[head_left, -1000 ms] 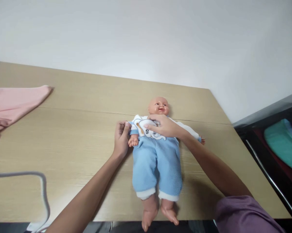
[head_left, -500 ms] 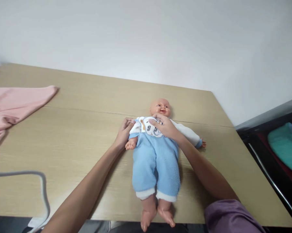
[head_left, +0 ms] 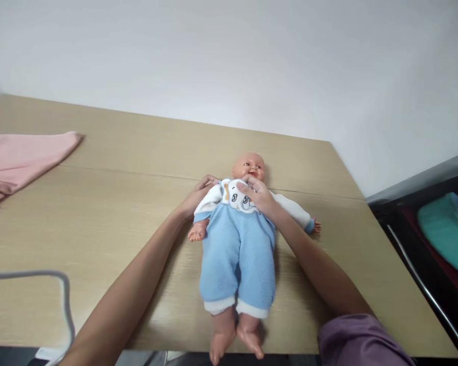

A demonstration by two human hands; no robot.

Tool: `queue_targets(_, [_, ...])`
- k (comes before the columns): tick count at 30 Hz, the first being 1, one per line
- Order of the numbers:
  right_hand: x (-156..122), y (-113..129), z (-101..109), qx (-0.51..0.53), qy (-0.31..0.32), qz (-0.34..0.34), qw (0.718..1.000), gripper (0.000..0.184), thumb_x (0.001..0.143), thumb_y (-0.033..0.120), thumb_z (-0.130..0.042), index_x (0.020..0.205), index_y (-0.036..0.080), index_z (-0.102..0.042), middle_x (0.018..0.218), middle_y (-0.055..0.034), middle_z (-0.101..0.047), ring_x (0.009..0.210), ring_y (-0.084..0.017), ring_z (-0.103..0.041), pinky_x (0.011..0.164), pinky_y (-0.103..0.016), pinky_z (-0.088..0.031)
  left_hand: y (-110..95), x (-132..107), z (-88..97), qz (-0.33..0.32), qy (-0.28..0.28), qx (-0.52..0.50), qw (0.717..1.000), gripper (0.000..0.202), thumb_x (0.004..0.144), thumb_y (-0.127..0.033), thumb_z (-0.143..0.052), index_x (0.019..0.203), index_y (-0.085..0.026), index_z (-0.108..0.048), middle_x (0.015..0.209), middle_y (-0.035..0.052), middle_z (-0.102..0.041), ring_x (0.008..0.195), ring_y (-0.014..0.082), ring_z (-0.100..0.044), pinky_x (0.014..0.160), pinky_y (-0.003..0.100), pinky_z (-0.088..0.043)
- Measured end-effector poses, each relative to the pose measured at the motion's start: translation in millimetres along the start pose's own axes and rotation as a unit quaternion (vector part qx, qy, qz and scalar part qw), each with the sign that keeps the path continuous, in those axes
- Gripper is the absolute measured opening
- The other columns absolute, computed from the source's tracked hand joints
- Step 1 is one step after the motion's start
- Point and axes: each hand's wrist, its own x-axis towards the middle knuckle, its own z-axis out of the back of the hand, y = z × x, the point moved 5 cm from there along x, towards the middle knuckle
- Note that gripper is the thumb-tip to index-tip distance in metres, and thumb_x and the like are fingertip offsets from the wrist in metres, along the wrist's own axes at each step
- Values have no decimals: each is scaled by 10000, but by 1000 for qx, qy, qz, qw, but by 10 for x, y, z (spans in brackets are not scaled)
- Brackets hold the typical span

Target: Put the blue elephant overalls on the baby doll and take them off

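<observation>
The left hand [head_left: 203, 192] rests with bent fingers at the shoulder of the near sleeve [head_left: 210, 201]; it touches the cloth there, but I cannot tell whether it pinches it. The right hand [head_left: 260, 195] lies on the chest of the blue-and-white fleece romper [head_left: 219, 264], thumb on the elephant-face appliqué [head_left: 239, 199], fingertips close under the chin. Whether it grips fabric or only presses cannot be told either. If both tugged apart, the likely trouble would be a stretched neckline or a strained seam; too much weight from the right palm could press in the chest, should the body be soft or hollow.

The romper is on a baby doll [head_left: 242, 165], face up on the wooden surface [head_left: 137, 147]. One sleeve stretches out beyond the right forearm, so that arm could be caught and twisted if the doll were rolled. The bare feet [head_left: 249, 340] reach the near edge and seem to overhang it; a pull toward the person might slide the doll off.

Farther out, a grey cable [head_left: 66, 297] loops near the left forearm, and a sweep of that elbow could snag it. The pink cloth [head_left: 23, 157] lies well apart at far left, and the teal item [head_left: 446, 229] sits beyond the right edge; neither seems in the way.
</observation>
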Motion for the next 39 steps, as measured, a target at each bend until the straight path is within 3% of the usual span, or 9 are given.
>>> queue_targets(10, [8, -80, 124, 36, -50, -14, 998, 513, 812, 671, -881, 793, 259, -575, 765, 39, -560, 693, -154, -520, 660, -287, -442, -4, 280, -197, 48, 91, -8, 995, 430, 648, -403, -995, 829, -196, -666, 818, -18, -690, 729, 152, -627, 700, 279, -516])
queue_targets(14, [-39, 117, 192, -99, -41, 8, 994, 426, 911, 645, -768, 825, 260, -607, 781, 20, -608, 733, -181, -562, 690, -307, -448, -31, 241, -193, 34, 95, -4, 995, 401, 732, -424, -973, 854, -200, -664, 832, -23, -674, 729, 141, -604, 690, 270, -494])
queue_targets(19, [-157, 528, 356, -393, 12, 0, 919, 331, 1038, 532, -639, 920, 233, -716, 839, -6, -719, 810, -206, -629, 763, -334, -425, -20, 387, -201, 44, 114, 15, 992, 443, 702, -457, -988, 860, -192, -670, 845, -26, -649, 758, 144, -596, 720, 274, -479])
queue_targets(24, [-208, 559, 628, -450, 122, -91, 880, 358, 1057, 571, -605, 983, 244, -731, 973, -35, -802, 887, -242, -679, 772, -343, -455, -70, 487, -247, 16, 140, 69, 988, 429, 697, -480, -956, 866, -191, -687, 853, -11, -651, 816, 171, -601, 782, 292, -486])
queue_targets(27, [-285, 536, 861, -468, 118, -150, 863, 335, 1025, 578, -650, 1041, 255, -737, 966, -48, -810, 886, -264, -707, 767, -358, -496, -151, 468, -180, -6, 145, 149, 978, 385, 791, -514, -867, 934, -194, -709, 926, 20, -709, 855, 196, -634, 796, 311, -501])
queue_targets(30, [-478, 579, 1084, -492, 48, -162, 854, 296, 1018, 542, -668, 1066, 258, -735, 1027, -74, -829, 949, -293, -743, 801, -382, -542, -291, 457, -90, -45, 153, 308, 938, 277, 878, -447, -744, 984, -191, -732, 1016, 66, -766, 891, 228, -672, 818, 348, -524])
queue_targets(33, [-818, 553, 1239, -499, 9, -118, 859, 350, 1002, 562, -696, 1198, 276, -747, 1234, -96, -825, 1145, -347, -755, 956, -446, -585, -546, 385, -127, -147, 80, 468, 868, 165, 933, -300, -620, 1019, -196, -715, 1066, 101, -776, 955, 267, -676, 864, 400, -541])
queue_targets(36, [-1226, 378, 1402, -508, -1, -74, 858, 600, 884, 563, -832, 1408, 301, -707, 1420, -110, -772, 1303, -422, -711, 1102, -534, -561, -749, 158, -517, -277, 41, 508, 815, 168, 1034, -263, -532, 1104, -207, -674, 1151, 110, -763, 1114, 295, -654, 1014, 461, -536])
queue_targets(39, [-1544, 161, 1603, -508, -51, -84, 856, 552, 872, 495, -836, 1362, 264, -729, 1328, -131, -796, 1213, -422, -739, 1037, -547, -592, -652, -74, -1158, -342, 143, 534, 760, 180, 1094, -308, -534, 1147, -203, -671, 1236, 128, -743, 1235, 314, -631, 1131, 486, -486])
